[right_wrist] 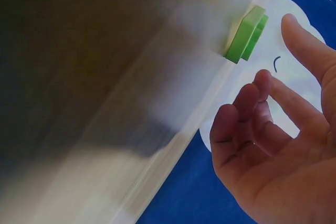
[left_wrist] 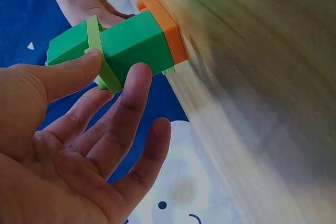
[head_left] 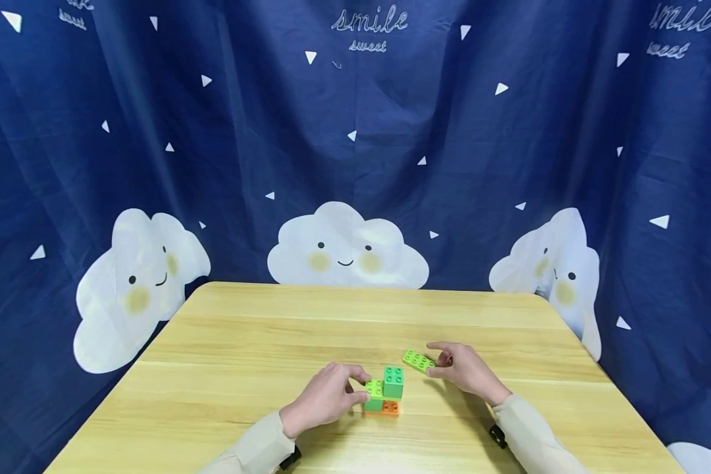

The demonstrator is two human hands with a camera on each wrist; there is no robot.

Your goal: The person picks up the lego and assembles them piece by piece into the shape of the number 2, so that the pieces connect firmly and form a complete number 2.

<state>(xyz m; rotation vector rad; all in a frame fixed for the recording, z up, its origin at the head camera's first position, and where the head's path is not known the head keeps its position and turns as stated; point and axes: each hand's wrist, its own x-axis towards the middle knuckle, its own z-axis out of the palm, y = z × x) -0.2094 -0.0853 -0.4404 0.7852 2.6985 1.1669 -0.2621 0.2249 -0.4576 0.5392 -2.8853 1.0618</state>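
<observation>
My left hand [head_left: 327, 395] [left_wrist: 79, 150] holds a small brick stack at its left side, with the thumb against the lime layer [head_left: 374, 388] in the left wrist view. At the bottom lies an orange piece [head_left: 390, 408] [left_wrist: 169, 27], carrying a green block [left_wrist: 136, 43] under the lime layer. Another green block [head_left: 394, 383] tops the stack on the right. My right hand [head_left: 468, 372] [right_wrist: 294, 150] is beside a separate lime brick [head_left: 417, 361] [right_wrist: 245, 35], fingers loosely bent; in the right wrist view a gap separates them.
Both hands are over a light wooden table [head_left: 243, 329]. Behind it hangs a dark blue curtain [head_left: 243, 164] with white clouds and small triangles. The separate lime brick lies farther back than the stack, slightly to its right.
</observation>
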